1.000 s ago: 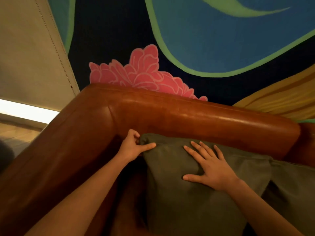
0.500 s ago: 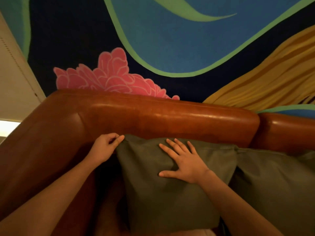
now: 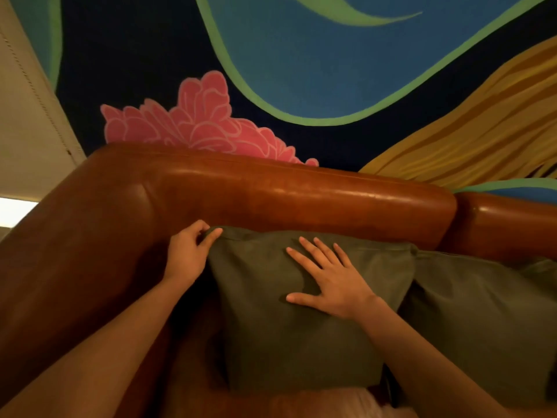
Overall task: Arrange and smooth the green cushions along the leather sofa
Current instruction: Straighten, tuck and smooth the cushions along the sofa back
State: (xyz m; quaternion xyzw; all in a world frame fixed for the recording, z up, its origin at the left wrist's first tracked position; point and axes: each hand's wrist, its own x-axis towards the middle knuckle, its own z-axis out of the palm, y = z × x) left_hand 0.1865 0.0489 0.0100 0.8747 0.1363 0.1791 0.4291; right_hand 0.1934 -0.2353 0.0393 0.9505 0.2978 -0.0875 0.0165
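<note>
A dark green cushion (image 3: 280,336) leans upright against the back of the brown leather sofa (image 3: 271,194), in its left corner. My left hand (image 3: 188,254) pinches the cushion's top left corner between thumb and fingers. My right hand (image 3: 328,279) lies flat on the cushion's front with fingers spread, pressing the fabric. A second green cushion (image 3: 476,321) stands to the right, its left edge tucked behind the first one.
The sofa's left armrest (image 3: 60,282) rises close beside my left arm. Behind the sofa is a wall mural (image 3: 301,70) with a pink flower, blue shapes and yellow bands. A pale panel (image 3: 27,131) stands at the far left.
The view has swung a little between frames. My left hand keeps its pinch on the cushion's corner and my right hand stays flat on the cushion front.
</note>
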